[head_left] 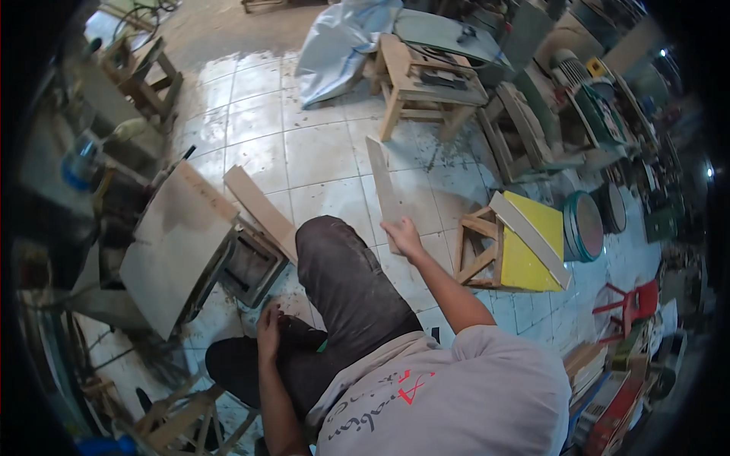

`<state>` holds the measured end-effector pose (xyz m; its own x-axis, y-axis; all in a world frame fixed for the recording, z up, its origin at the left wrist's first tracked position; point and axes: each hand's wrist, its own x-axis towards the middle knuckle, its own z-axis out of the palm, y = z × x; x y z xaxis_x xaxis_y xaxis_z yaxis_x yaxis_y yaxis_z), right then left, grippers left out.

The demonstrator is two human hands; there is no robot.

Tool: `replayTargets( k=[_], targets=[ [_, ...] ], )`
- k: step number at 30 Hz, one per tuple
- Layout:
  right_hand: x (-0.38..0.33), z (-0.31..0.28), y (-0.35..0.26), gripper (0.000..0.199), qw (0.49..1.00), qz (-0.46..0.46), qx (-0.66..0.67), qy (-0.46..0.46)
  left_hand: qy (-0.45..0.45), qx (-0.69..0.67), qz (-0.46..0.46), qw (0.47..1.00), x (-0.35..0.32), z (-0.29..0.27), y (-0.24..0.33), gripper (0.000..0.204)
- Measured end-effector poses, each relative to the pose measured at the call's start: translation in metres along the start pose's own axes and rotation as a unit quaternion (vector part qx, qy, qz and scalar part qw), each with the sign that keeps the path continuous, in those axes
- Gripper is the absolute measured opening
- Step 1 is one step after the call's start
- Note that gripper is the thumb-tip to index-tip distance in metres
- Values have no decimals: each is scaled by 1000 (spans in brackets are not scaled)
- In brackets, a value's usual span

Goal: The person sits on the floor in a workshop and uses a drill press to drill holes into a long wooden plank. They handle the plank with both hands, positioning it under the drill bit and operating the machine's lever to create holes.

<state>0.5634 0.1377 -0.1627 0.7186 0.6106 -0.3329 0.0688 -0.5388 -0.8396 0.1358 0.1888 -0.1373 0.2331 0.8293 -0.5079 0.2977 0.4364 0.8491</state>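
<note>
My right hand (405,238) is closed round the lower end of a long, narrow wooden board (380,178), which points away from me over the tiled floor. My left hand (268,328) hangs beside my bent knee, near the low machine (253,262) with a dark metal bed. Its fingers look loosely extended, and I see nothing in them. Another flat wooden board (260,204) lies at the machine's far side, its near end behind my knee. A broad, pale panel (179,239) slants next to the machine on the left.
To my right, a thin plank (532,239) rests across a yellow-topped wooden stool (517,270). Lidded buckets (583,226) and a red chair (635,304) stand beyond. Farther ahead are a wooden bench (433,87) and a white sack (334,57). A slatted wooden frame (186,422) is at lower left.
</note>
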Motion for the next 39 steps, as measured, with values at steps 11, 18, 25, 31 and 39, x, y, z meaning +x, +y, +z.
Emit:
replayTargets(
  k=[11, 18, 25, 31, 39],
  targets=[
    [38, -22, 151, 93, 968, 97, -189, 134, -152, 333, 355, 860, -60, 96, 67, 83],
    [124, -49, 169, 93, 962, 151, -215, 71, -202, 343, 358, 845, -38, 113, 50, 105],
    [98, -79, 258, 52, 880, 353, 311, -65, -215, 363, 326, 846, -38, 110, 41, 110],
    [64, -57, 300, 42, 731, 369, 554, 149, -227, 355, 320, 848, -39, 106, 38, 112],
    [187, -38, 264, 42, 800, 227, 524, 181, -218, 357, 330, 846, -39, 109, 39, 117]
  ],
)
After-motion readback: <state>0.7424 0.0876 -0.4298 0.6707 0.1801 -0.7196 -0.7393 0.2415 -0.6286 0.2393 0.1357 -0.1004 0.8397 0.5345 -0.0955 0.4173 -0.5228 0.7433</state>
